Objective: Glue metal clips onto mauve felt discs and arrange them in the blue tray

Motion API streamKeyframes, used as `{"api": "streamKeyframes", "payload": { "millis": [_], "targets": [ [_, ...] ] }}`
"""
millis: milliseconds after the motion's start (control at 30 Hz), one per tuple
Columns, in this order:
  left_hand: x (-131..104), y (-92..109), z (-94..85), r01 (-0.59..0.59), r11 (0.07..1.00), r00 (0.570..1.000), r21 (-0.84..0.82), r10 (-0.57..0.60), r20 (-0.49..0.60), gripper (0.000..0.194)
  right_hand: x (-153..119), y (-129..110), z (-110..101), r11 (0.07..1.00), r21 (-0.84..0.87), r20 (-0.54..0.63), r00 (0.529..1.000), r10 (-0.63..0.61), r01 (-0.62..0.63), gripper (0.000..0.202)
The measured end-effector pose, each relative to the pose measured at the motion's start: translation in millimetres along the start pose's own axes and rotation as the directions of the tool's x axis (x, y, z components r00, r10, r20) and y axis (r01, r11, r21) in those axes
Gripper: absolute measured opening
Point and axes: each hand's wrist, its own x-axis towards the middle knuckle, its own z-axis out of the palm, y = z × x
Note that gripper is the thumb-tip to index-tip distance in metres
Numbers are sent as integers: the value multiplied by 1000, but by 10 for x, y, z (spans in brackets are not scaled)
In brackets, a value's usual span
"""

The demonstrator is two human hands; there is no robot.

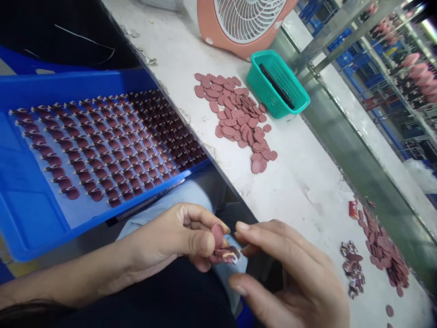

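Between the thumb and fingers of my left hand is a small figurine piece with a reddish-brown oval disc standing up from it. Its right end has cream, white and dark brown painted parts. My right hand is just to the right, thumb and fingers spread apart, its fingertips close to the painted end. Whether a fingertip touches the piece I cannot tell. To the left, a blue tray holds rows of similar pieces with oval discs on a pale sheet.
On the white table lies a pile of reddish-brown oval discs. Behind it stand a green basket with a black object inside and an orange fan. At right are small painted pieces, more discs and a red packet.
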Motion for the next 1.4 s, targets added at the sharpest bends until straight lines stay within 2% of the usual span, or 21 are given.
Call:
{"api": "streamKeyframes", "payload": {
  "millis": [167, 400, 633, 833, 1100, 1400],
  "targets": [
    [1, -35, 32, 9, 1000, 1000, -3, -9, -28, 33, 7, 26, -39, 1000, 24, 88, 996, -8, 6, 26],
    [6, -43, 49, 13, 1000, 997, -10, -14, -74, 27, 0, 36, -13, 999, 48, 69, 998, -2, -2, 29],
    [4, -69, 32, 24, 999, 998, -24, -25, -62, 31, 19, 30, 1, 997, 71, 55, 998, -20, 16, 23],
    [-8, -58, 66, 0, 998, 997, -67, -5, -83, 23, 7, 15, 20, 998, 58, 35, 999, -17, 15, 27],
    [-18, -72, 39, -1, 1000, 998, -21, 0, -68, 32, -6, 10, 49, 998, 59, 16, 1000, -27, 26, 31],
    [-46, -72, 36, 20, 997, 991, -73, -30, -131, 32, -13, 70, 96, 998, 60, 20, 1000, -15, 13, 21]
  ]
}}
